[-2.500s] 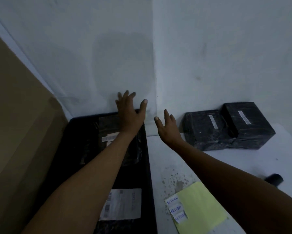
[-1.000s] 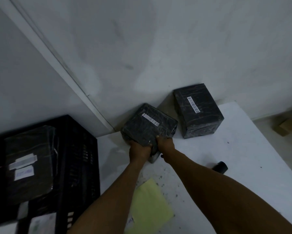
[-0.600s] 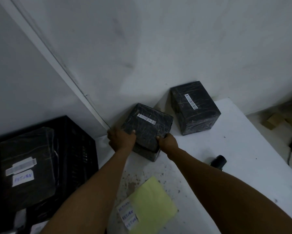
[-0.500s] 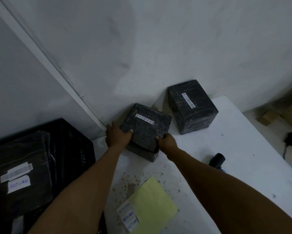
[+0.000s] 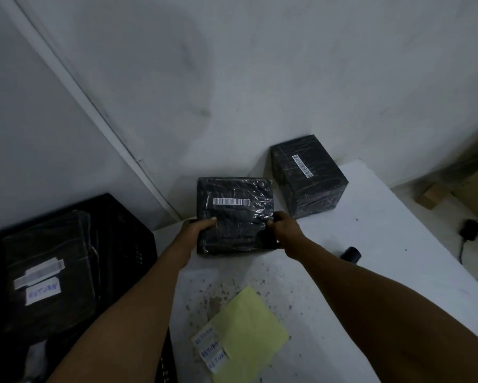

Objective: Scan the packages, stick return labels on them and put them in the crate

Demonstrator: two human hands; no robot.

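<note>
Black-wrapped package [image 5: 235, 214], pulled from the wall and now squared barcode-up, is gripped at nine o'clock by left hand [image 5: 197, 230] and three o'clock by right hand [image 5: 286, 228]; scanning likely follows.

Both forearms reach forward, the left hand [image 5: 197, 229] and right hand [image 5: 286, 226] facing each other, fingers curled in a grip, thumbs on top.

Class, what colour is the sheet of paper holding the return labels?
Pale yellow sheet, clearest in the head view.
</note>
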